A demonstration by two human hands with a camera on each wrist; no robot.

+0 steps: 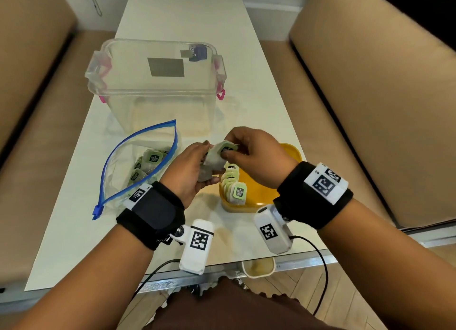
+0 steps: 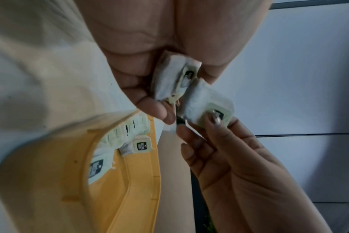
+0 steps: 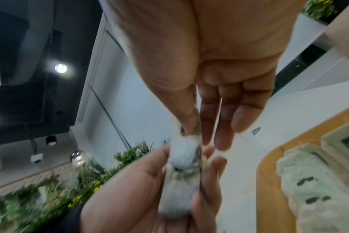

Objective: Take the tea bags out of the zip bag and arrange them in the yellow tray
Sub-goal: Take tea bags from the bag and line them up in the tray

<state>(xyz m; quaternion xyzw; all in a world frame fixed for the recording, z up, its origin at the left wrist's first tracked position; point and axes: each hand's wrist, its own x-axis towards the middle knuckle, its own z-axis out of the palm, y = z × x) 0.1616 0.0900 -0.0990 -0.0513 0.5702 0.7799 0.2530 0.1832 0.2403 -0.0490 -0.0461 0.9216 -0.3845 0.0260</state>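
Between both hands, above yellow tray (image 1: 261, 196): tea bags (image 1: 217, 159). Left hand (image 1: 187, 171) clasps small stack; right hand (image 1: 251, 154) pinches top one. Light, soft, tearable; best gripped by edges.

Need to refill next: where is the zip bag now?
In the head view, the zip bag lies open on the table's left, before the clear box, beside the left hand.

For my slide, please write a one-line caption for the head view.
Both hands separate tea bags between the open zip bag and the yellow tray.
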